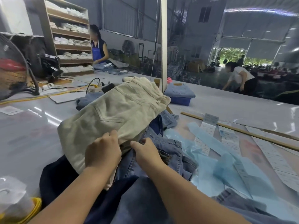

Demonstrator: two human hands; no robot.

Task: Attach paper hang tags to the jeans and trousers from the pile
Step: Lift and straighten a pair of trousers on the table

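Observation:
Folded beige trousers (113, 115) lie on top of a pile of blue jeans (161, 152) on the grey table (29, 136). My left hand (102, 152) grips the near edge of the beige trousers, fingers curled over the fabric. Just to its right, my right hand (146, 151) rests on the blue jeans with its fingertips tucked under the beige edge; whether it pinches cloth is hidden. Strips of paper hang tags (206, 135) lie to the right among light blue plastic bags (215, 160).
A folded pair of jeans sits on a blue tray (180, 101) beyond the pile. A wooden stick (242, 131) crosses the table at right. A fan (11, 68), power strip (97, 88) and cables stand at left. Two people work farther back.

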